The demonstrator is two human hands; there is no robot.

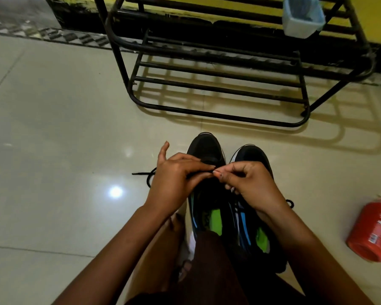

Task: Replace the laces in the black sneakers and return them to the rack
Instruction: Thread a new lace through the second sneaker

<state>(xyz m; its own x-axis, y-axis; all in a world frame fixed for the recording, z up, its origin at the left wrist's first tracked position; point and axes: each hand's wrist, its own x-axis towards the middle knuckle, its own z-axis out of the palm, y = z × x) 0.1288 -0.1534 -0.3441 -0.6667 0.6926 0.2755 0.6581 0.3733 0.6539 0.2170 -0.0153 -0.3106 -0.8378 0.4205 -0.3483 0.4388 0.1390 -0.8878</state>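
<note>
The sneakers (207, 150) were black, with white trim, blue stripes and lime-green insoles. The lace (149, 179) and rack (229, 117) were black. The floor (53, 128) was glossy cream, the wall (378, 18) yellow, the border strip (53, 36) checkered grey and white. Other items: bottle (371, 232) — red; bin (301, 16) — pale blue.

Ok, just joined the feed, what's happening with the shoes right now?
A person has the left sneaker and right sneaker side by side on the floor, in front of the rack. Both hands work over the left sneaker: the left hand and right hand each pinch the black lace, whose loose end trails on the tiles to the left. Neither shoe is on the rack yet. A red bottle lies on the floor to the right.
</note>
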